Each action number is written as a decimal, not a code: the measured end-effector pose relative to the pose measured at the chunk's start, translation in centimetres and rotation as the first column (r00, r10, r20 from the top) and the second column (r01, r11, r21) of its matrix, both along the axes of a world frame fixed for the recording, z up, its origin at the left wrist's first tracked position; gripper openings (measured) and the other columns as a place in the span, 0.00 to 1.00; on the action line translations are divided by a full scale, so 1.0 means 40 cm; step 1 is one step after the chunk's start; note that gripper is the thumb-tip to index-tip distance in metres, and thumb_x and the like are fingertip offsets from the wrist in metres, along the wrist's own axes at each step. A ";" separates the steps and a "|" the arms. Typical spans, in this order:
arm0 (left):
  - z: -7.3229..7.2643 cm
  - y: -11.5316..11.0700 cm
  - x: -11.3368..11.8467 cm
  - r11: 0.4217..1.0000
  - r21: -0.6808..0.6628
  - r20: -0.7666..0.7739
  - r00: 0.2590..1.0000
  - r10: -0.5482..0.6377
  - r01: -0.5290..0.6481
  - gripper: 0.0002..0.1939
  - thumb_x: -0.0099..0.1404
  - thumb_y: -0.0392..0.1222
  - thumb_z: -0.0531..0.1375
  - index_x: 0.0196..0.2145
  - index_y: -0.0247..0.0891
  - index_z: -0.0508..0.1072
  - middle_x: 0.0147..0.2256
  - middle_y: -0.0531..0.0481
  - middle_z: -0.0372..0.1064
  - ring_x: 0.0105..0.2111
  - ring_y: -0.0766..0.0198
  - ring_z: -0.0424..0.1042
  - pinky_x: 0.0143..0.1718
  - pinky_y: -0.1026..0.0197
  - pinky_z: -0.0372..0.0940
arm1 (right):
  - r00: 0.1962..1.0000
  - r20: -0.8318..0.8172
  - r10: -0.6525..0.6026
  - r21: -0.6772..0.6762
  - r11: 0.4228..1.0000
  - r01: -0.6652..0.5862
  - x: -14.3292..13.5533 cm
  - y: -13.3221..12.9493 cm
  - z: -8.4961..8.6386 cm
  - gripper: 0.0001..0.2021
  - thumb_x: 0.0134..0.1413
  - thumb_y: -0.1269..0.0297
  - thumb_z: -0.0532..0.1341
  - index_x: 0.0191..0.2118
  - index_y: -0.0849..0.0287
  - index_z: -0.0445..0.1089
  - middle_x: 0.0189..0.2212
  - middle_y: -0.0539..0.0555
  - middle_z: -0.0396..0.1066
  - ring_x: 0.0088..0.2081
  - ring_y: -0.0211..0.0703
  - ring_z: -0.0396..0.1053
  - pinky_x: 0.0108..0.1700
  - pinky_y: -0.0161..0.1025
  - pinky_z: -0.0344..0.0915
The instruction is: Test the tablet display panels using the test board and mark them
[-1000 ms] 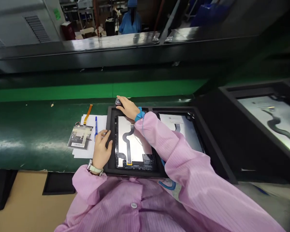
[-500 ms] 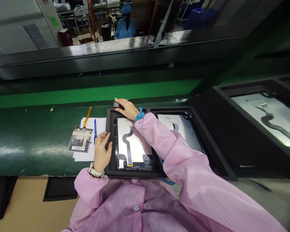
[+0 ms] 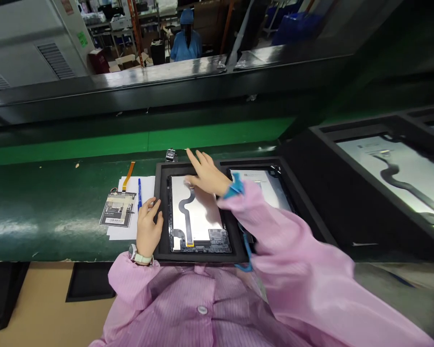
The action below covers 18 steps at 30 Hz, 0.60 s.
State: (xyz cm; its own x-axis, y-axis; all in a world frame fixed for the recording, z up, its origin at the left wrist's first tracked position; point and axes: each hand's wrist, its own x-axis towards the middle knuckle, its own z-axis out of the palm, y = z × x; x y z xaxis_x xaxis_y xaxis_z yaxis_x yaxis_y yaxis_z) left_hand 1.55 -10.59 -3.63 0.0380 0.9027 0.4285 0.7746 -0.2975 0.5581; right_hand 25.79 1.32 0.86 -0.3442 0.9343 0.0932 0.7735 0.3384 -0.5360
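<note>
My left hand (image 3: 149, 227) rests with spread fingers on the left edge of a black foam tray (image 3: 161, 241). My right hand (image 3: 207, 174), a blue band at its wrist, reaches over the tray's upper part with fingers stretched out and nothing visible in them. Below it lies a tablet screen panel (image 3: 204, 219), silver back up, carrying a dark curved ribbon cable (image 3: 187, 219). My right hand hides the panel's upper edge. A second screen panel (image 3: 275, 190) sits in the tray's right compartment, partly covered by my sleeve. Beyond the tray's far edge stands a small metallic block (image 3: 170, 155).
Left of the tray, a circuit board assembly (image 3: 118, 209) with an orange flex cable (image 3: 129, 174) lies on white paper (image 3: 123, 234) beside a blue pen (image 3: 139, 193). A raised foam tray (image 3: 318, 159) with another panel is at right. A person (image 3: 186, 43) in blue is beyond the line.
My right hand has left the small metallic block and moved right and nearer, over the panel's top. My left hand stays at the tray's left edge. The view has shifted slightly.
</note>
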 end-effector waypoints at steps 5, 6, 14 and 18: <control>0.003 -0.031 0.000 0.999 -0.004 -0.024 0.999 0.036 -0.036 0.16 0.72 0.36 0.55 0.54 0.40 0.75 0.57 0.41 0.70 0.57 0.51 0.71 0.58 0.45 0.70 | 0.958 0.273 0.093 0.149 0.979 -0.137 0.142 -0.419 -0.057 0.48 0.58 0.34 0.57 0.76 0.50 0.40 0.73 0.65 0.48 0.72 0.70 0.47 0.66 0.69 0.60; 0.008 -0.034 0.000 0.999 -0.013 -0.022 0.999 0.034 -0.035 0.15 0.72 0.37 0.55 0.54 0.40 0.75 0.57 0.41 0.70 0.57 0.52 0.71 0.58 0.45 0.70 | 0.942 0.319 0.106 0.200 0.964 -0.176 0.152 -0.480 -0.076 0.52 0.55 0.31 0.57 0.76 0.52 0.38 0.73 0.65 0.47 0.71 0.70 0.50 0.64 0.67 0.63; 0.043 -0.016 -0.153 0.925 -0.022 -0.145 0.916 0.373 -0.380 0.29 0.69 0.52 0.61 0.62 0.36 0.66 0.61 0.31 0.61 0.63 0.40 0.62 0.64 0.35 0.59 | 0.906 0.411 -0.101 0.400 0.913 -0.080 0.134 -0.554 -0.151 0.49 0.61 0.51 0.62 0.76 0.59 0.31 0.74 0.69 0.37 0.69 0.73 0.55 0.64 0.68 0.63; 0.025 -0.018 -0.270 0.845 -0.191 -0.334 0.843 0.422 -0.499 0.57 0.56 0.59 0.69 0.71 0.27 0.49 0.64 0.21 0.55 0.64 0.28 0.56 0.61 0.28 0.56 | 0.916 0.387 -0.108 0.423 0.903 -0.072 0.145 -0.539 -0.151 0.45 0.64 0.51 0.58 0.76 0.55 0.31 0.75 0.66 0.38 0.69 0.72 0.55 0.64 0.68 0.63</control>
